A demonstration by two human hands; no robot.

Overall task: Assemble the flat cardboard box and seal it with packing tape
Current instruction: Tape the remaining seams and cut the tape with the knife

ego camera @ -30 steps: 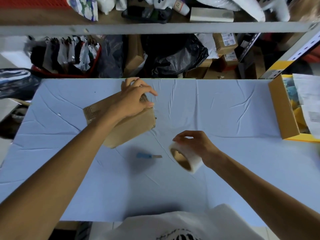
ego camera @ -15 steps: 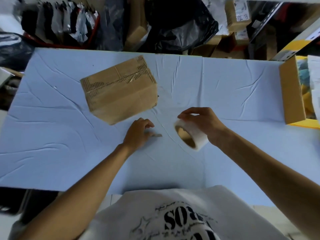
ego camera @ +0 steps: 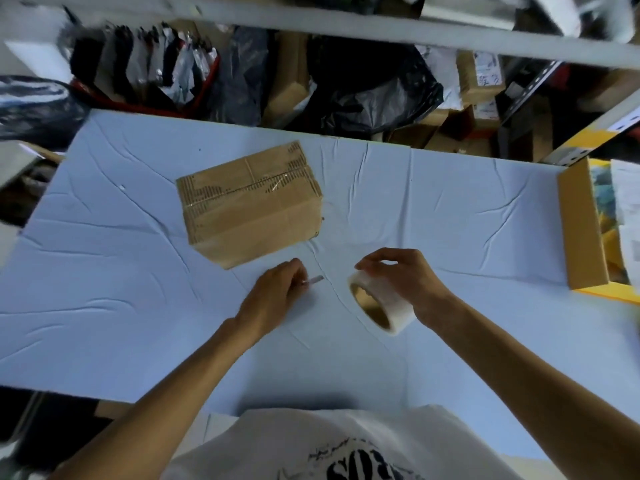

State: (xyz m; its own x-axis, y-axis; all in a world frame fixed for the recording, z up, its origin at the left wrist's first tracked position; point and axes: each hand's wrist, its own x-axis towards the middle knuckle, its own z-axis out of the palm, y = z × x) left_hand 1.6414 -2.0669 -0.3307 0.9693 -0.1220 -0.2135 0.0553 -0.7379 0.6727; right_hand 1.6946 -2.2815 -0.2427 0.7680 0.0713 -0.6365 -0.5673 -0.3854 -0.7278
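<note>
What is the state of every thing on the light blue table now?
Brown cardboard box: closed, top seam taped.
White roll of packing tape: tilted on edge, held by right hand.
Small cutter: gripped by left hand, grey tip showing.
Yellow-edged cardboard box: open, things inside.

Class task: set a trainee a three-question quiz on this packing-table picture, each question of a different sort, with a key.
1. True or false: clear tape already runs along the top seam of the brown cardboard box.
2. Multiple choice: the right hand has its grip on A the box, B the white roll of packing tape, C nothing.
3. Fill in: the left hand grips a small metal-bladed cutter, whose blade tip points toward the ___.
Key: 1 true; 2 B; 3 roll.
</note>
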